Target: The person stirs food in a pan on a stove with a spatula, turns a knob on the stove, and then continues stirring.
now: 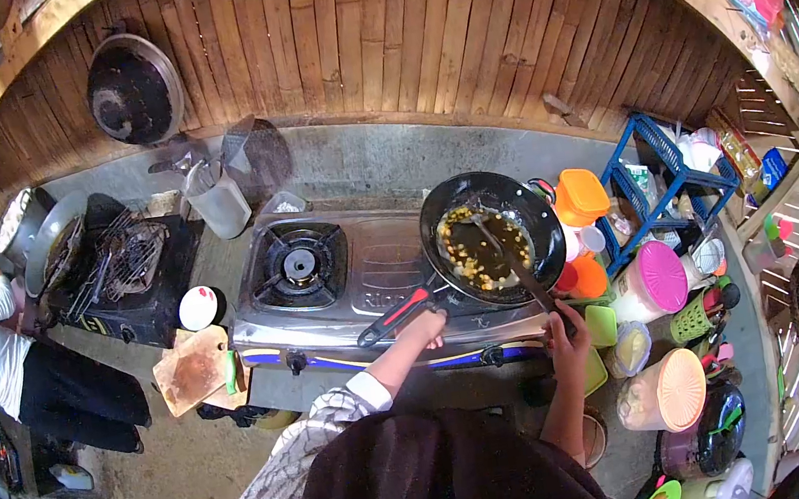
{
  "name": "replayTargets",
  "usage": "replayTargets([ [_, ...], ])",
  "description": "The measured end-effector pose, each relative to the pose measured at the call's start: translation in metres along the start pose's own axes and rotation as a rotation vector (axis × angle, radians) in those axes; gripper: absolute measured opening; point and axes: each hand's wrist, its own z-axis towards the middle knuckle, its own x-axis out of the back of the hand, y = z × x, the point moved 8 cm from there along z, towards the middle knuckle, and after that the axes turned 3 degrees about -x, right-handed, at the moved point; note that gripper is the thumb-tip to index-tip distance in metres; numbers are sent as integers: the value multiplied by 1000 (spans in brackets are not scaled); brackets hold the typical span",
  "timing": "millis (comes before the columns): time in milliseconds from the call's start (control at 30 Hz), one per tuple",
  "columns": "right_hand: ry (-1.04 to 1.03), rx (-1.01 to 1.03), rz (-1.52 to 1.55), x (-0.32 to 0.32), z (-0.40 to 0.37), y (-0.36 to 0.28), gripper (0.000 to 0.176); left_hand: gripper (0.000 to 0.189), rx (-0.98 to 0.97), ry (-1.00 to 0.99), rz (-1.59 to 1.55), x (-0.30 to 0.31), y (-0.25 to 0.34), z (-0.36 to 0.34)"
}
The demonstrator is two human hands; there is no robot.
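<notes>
On the right burner sits a black wok [484, 185] holding small yellowish pieces [458, 232] in dark, shiny oil. My right hand [568, 333] is closed around the handle of a dark spatula [524, 273], whose far end dips into the wok. My left hand [420, 331] is at the wok's lower left, over the stove's front edge, with its fingers curled. A red and black handle [396, 315] runs just above it; what those fingers grip, if anything, is hidden.
The steel stove [391, 261] has a bare left burner [298, 263]. Left are cutting boards [193, 370], a green-handled knife [231, 371] and a sooty second stove [129, 305], with another person [4, 347] beside it. Lidded containers [668, 391] and a blue rack [666, 164] crowd the right.
</notes>
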Motion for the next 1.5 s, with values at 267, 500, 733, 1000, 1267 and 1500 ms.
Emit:
replayTargets([
  [267, 11, -122, 133, -18, -1, -54, 23, 64, 7, -27, 6, -3, -2, 3],
  [500, 73, 47, -119, 14, -15, -20, 19, 61, -50, -27, 17, -2, 0, 5],
  [733, 148, -276, 276, 51, -32, -61, 16, 63, -34, -10, 5, -3, -5, 9],
  [1000, 232, -201, 221, 87, -39, -82, 17, 52, -3, 11, -5, -1, -8, 7],
  [1267, 323, -152, 137, 113, -43, -104, 22, 62, -73, 31, -3, 0, 1, 1],
  [1500, 381, -117, 134, 131, -48, -104, 21, 63, -27, 37, 29, -1, -7, 8],
])
